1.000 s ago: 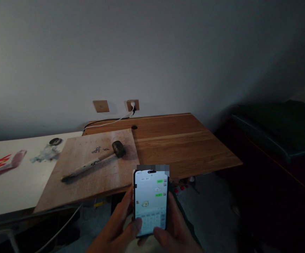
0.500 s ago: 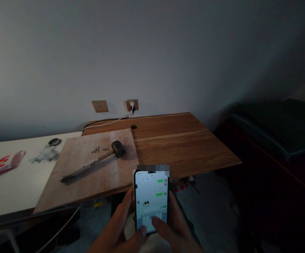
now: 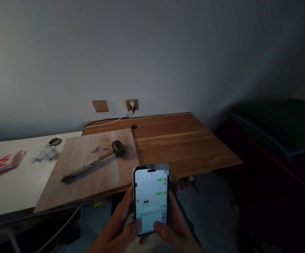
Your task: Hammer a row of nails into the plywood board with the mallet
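Note:
A smartphone (image 3: 151,196) with a lit chat screen and an on-screen keyboard is held upright in front of me. My left hand (image 3: 120,226) grips its left edge, the thumb over the lower left of the keyboard. Around the right edge wraps my right hand (image 3: 177,225), its thumb at the keyboard's lower right. Beyond the phone, a rubber mallet (image 3: 119,149) lies with its pale handle slanting down to the left on a dusty wooden board (image 3: 107,177). Several small metal pieces (image 3: 96,149) lie beside the mallet.
The board overlaps a brown wooden tabletop (image 3: 178,144) and a white tabletop (image 3: 18,193). A red-and-white packet (image 3: 5,163) and a dark round object (image 3: 54,141) sit at left. Cables run from a wall socket (image 3: 132,104). A dark cushion-like shape (image 3: 278,126) is at right.
My left thumb has moved slightly up and left on the keyboard. My right thumb has shifted a little lower. The phone stays in both hands, almost unmoved.

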The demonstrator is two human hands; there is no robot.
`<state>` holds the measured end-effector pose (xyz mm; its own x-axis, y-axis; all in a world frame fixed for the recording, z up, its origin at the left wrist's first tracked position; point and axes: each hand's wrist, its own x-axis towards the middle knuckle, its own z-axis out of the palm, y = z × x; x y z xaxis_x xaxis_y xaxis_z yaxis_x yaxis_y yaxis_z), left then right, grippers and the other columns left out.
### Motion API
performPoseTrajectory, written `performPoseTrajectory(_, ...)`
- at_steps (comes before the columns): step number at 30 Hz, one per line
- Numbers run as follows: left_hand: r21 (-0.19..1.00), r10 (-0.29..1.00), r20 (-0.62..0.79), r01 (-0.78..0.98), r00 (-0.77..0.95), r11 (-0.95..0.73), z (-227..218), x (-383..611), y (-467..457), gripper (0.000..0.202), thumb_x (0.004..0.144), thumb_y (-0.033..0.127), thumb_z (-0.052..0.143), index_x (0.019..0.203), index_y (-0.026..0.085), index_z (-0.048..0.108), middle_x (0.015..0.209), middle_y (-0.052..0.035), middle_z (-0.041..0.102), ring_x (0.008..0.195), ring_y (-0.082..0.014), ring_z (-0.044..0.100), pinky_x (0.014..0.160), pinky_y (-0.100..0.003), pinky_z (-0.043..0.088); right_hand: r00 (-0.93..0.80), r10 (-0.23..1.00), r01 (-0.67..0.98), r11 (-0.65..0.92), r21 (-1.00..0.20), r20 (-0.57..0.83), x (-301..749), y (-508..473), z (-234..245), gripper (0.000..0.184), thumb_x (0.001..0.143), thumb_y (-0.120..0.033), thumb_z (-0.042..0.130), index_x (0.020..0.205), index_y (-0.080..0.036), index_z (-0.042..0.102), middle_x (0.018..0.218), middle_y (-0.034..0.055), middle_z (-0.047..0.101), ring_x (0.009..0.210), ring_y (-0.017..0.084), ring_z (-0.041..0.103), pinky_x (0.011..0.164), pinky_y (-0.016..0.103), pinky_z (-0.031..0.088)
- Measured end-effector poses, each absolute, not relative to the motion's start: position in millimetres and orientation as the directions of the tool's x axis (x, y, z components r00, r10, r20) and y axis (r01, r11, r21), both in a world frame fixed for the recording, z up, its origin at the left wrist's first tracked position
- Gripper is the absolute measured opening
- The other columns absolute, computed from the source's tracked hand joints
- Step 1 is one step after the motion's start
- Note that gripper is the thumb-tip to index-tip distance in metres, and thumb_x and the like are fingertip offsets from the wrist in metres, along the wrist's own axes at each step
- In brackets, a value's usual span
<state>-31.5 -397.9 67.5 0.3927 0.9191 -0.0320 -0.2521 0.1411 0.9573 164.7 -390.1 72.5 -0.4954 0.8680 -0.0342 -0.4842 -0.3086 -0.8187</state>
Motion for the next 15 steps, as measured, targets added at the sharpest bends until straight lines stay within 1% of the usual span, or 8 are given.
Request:
performPoseTrajectory(2, 0.940, 0.913, -0.035, -0.297, 0.406, 0.169, 74, -29, -397, 0.081, 0.103, 0.050, 0.058, 0.169, 0.035, 0.014, 0.146, -0.0162, 0.058, 0.081, -0.0201, 0.064, 0.067, -0.031, 0.058, -0.506, 0.862, -0.483, -0.307, -0.820, -0.025, 165, -390, 72, 0.073, 0.093, -0.046, 0.078, 0.152, -0.032, 0.038, 0.133, 0.0124, 0.070, 0.118, 0.032, 0.071, 0.089, 0.051, 0.064)
performPoseTrajectory(4, 0.931, 0.912, -0.058, -0.307, 0.406, 0.196, 78, -29, -396, 0.080, 0.102, 0.050, 0.059, 0.169, 0.035, 0.017, 0.146, -0.0156, 0.058, 0.080, -0.0190, 0.063, 0.068, -0.031, 0.057, -0.510, 0.860, -0.481, -0.309, -0.820, -0.024, 165, -389, 73, 0.074, 0.092, -0.047, 0.079, 0.152, -0.032, 0.038, 0.134, 0.0126, 0.070, 0.117, 0.032, 0.072, 0.087, 0.051, 0.065)
performPoseTrajectory(7, 0.937, 0.917, -0.114, -0.267, 0.382, 0.227, 78, -32, -397, 0.076, 0.103, 0.050, 0.059, 0.168, 0.034, 0.023, 0.149, -0.0147, 0.056, 0.094, -0.0249, 0.066, 0.073, -0.033, 0.059, -0.500, 0.865, -0.477, -0.309, -0.823, -0.035, 165, -389, 76, 0.077, 0.090, -0.047, 0.081, 0.152, -0.030, 0.038, 0.134, 0.0128, 0.070, 0.119, 0.032, 0.071, 0.089, 0.050, 0.064)
performPoseTrajectory(9, 0.946, 0.918, -0.118, -0.240, 0.378, 0.220, 74, -35, -398, 0.076, 0.102, 0.050, 0.059, 0.167, 0.033, 0.025, 0.152, -0.0143, 0.054, 0.100, -0.0271, 0.065, 0.078, -0.035, 0.059, -0.494, 0.868, -0.470, -0.316, -0.824, -0.051, 164, -390, 80, 0.079, 0.089, -0.049, 0.081, 0.152, -0.029, 0.038, 0.135, 0.0135, 0.069, 0.122, 0.033, 0.069, 0.089, 0.048, 0.064)
performPoseTrajectory(13, 0.951, 0.894, -0.049, -0.254, 0.445, 0.178, 66, -39, -399, 0.083, 0.100, 0.049, 0.064, 0.168, 0.034, 0.020, 0.154, -0.0152, 0.051, 0.089, -0.0222, 0.065, 0.080, -0.037, 0.060, -0.479, 0.874, -0.470, -0.338, -0.815, -0.086, 164, -390, 85, 0.078, 0.086, -0.052, 0.083, 0.150, -0.030, 0.043, 0.135, 0.0129, 0.069, 0.126, 0.035, 0.067, 0.088, 0.046, 0.063)
performPoseTrajectory(15, 0.949, 0.886, -0.038, -0.260, 0.461, 0.176, 63, -39, -399, 0.085, 0.100, 0.049, 0.065, 0.168, 0.037, 0.017, 0.156, -0.0150, 0.048, 0.089, -0.0221, 0.065, 0.078, -0.037, 0.060, -0.467, 0.878, -0.459, -0.346, -0.818, -0.109, 164, -390, 85, 0.076, 0.085, -0.051, 0.084, 0.148, -0.031, 0.045, 0.134, 0.0120, 0.070, 0.126, 0.035, 0.066, 0.088, 0.046, 0.063)
